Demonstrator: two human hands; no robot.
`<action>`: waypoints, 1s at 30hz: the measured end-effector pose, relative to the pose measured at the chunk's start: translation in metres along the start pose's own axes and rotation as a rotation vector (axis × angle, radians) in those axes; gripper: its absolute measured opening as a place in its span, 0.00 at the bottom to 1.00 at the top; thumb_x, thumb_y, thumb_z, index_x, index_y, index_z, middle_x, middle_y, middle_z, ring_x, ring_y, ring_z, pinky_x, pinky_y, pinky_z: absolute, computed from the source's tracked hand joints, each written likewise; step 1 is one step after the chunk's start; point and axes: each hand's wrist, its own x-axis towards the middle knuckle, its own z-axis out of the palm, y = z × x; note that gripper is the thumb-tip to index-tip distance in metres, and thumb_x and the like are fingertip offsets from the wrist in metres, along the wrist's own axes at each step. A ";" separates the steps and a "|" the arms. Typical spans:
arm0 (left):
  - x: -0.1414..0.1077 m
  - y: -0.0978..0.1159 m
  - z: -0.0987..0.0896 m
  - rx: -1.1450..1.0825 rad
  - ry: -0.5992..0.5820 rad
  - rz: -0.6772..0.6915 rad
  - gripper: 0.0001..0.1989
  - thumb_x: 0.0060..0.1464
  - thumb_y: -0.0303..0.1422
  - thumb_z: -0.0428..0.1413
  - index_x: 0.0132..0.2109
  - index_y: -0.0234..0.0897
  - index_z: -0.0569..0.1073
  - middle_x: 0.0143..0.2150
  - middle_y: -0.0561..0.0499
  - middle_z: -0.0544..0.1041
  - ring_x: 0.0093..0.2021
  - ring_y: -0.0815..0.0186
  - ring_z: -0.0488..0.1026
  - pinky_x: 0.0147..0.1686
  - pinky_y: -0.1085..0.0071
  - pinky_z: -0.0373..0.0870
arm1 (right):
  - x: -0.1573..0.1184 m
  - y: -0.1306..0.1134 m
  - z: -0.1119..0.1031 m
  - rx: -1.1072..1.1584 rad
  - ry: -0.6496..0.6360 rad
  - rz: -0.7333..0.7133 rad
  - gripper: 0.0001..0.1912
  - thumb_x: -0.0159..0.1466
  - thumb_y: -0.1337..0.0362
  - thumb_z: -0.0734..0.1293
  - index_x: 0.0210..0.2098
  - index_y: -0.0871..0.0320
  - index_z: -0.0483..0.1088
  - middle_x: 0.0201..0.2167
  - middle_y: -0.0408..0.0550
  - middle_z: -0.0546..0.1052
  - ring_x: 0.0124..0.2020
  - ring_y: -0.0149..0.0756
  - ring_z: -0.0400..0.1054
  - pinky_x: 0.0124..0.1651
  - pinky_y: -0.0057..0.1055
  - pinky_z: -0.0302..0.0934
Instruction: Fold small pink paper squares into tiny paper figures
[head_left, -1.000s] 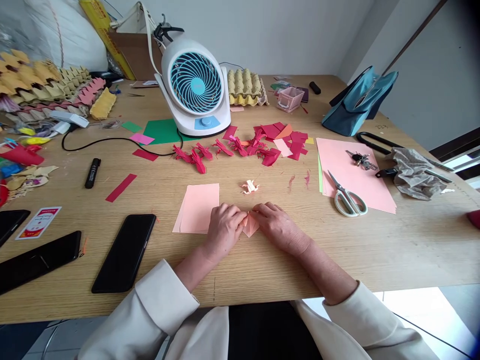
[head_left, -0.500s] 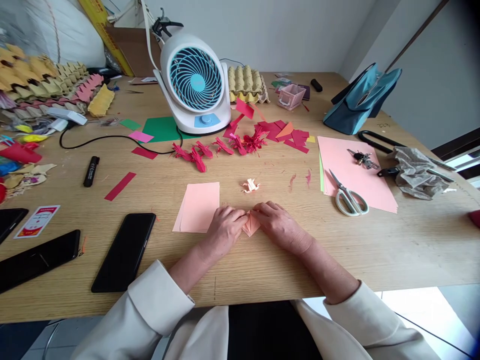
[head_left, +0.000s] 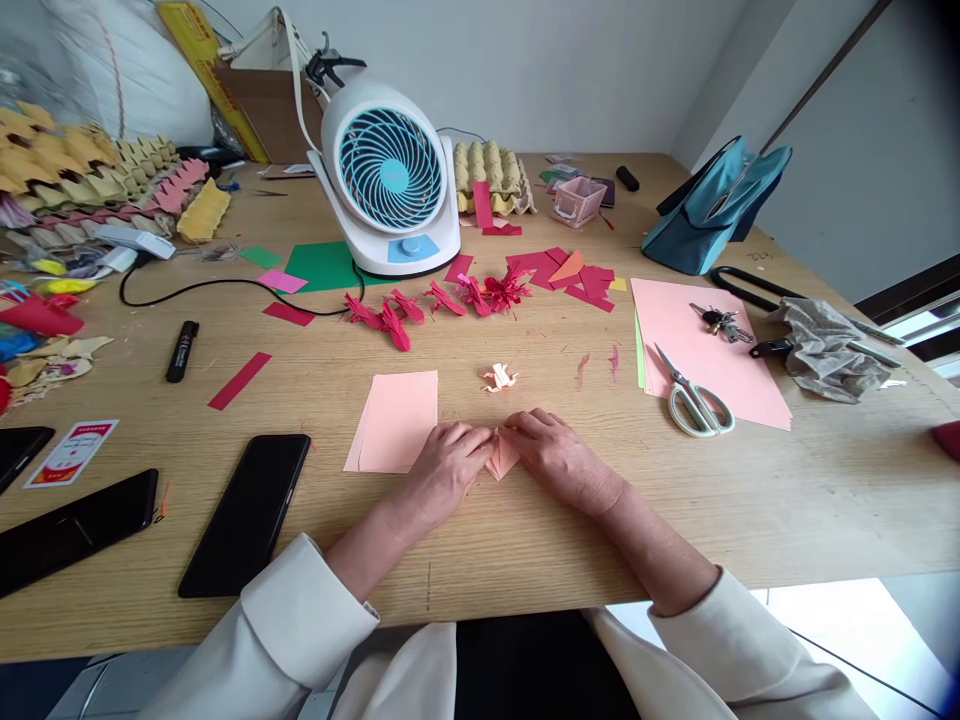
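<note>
Your left hand (head_left: 448, 467) and right hand (head_left: 559, 455) both pinch the small half-folded pink paper piece (head_left: 501, 457) flat on the wooden table (head_left: 750, 500). Looks mid-fold: one tiny finished pale paper figure (head_left: 499, 377) just beyond, pink paper squares (head_left: 396, 420) left waiting.

Loose red paper scraps (head_left: 491, 210) have blown, seemingly, toward the egg tray (head_left: 491, 172).
</note>
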 end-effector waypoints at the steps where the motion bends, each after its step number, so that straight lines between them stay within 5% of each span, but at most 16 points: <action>1: -0.001 0.000 0.000 0.003 -0.006 0.015 0.20 0.60 0.22 0.50 0.59 0.36 0.68 0.57 0.46 0.73 0.52 0.58 0.68 0.51 0.60 0.65 | 0.000 0.000 0.000 -0.001 -0.002 -0.003 0.11 0.71 0.69 0.59 0.48 0.60 0.71 0.44 0.54 0.72 0.43 0.40 0.62 0.46 0.36 0.63; 12: -0.010 -0.001 0.002 0.046 -0.037 0.074 0.27 0.57 0.16 0.46 0.62 0.35 0.64 0.61 0.46 0.69 0.57 0.59 0.65 0.57 0.61 0.65 | 0.001 -0.001 0.003 -0.063 0.021 -0.023 0.11 0.71 0.67 0.58 0.48 0.59 0.71 0.43 0.53 0.72 0.42 0.40 0.62 0.45 0.36 0.63; 30: -0.009 0.006 -0.001 0.005 0.002 0.085 0.19 0.63 0.21 0.45 0.58 0.34 0.69 0.56 0.45 0.73 0.56 0.60 0.67 0.55 0.61 0.62 | 0.000 -0.001 -0.001 -0.061 -0.017 -0.005 0.09 0.70 0.69 0.60 0.45 0.60 0.71 0.45 0.54 0.72 0.42 0.40 0.61 0.44 0.35 0.60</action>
